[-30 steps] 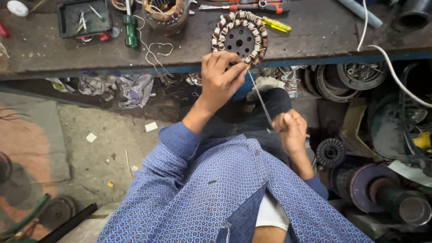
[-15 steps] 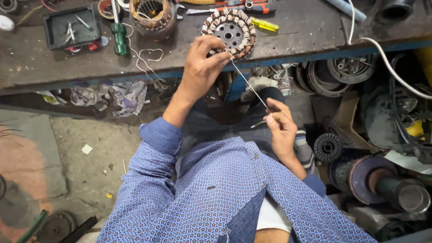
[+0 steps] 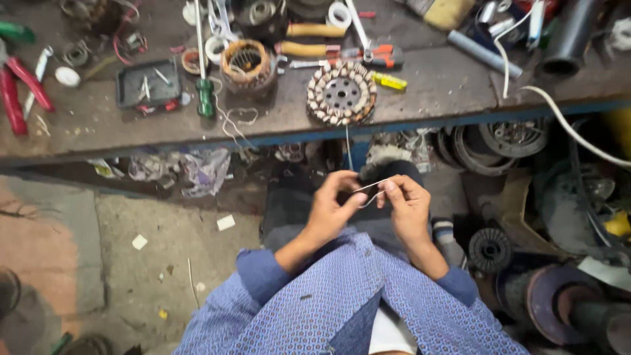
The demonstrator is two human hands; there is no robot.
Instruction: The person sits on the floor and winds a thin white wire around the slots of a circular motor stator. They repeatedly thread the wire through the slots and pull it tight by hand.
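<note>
A round motor stator (image 3: 341,93) with white-wrapped coils lies near the front edge of the dark workbench (image 3: 434,92). A thin pale wire (image 3: 348,148) runs from it down to my hands, which are held together below the bench edge, over my lap. My left hand (image 3: 333,207) and my right hand (image 3: 405,205) each pinch the wire's looped end (image 3: 368,192) between thumb and fingers. Both sleeves are blue patterned cloth.
The bench holds a copper-wound stator (image 3: 245,64), a green-handled screwdriver (image 3: 205,92), a black tray (image 3: 148,82), red pliers (image 3: 20,85), tape rolls and tools. A white cable (image 3: 578,135) hangs off the right. Motor parts (image 3: 513,138) pile under and right of the bench.
My left hand has left the stator on the bench and come down to meet my right hand. Both now hold the wire's end.
</note>
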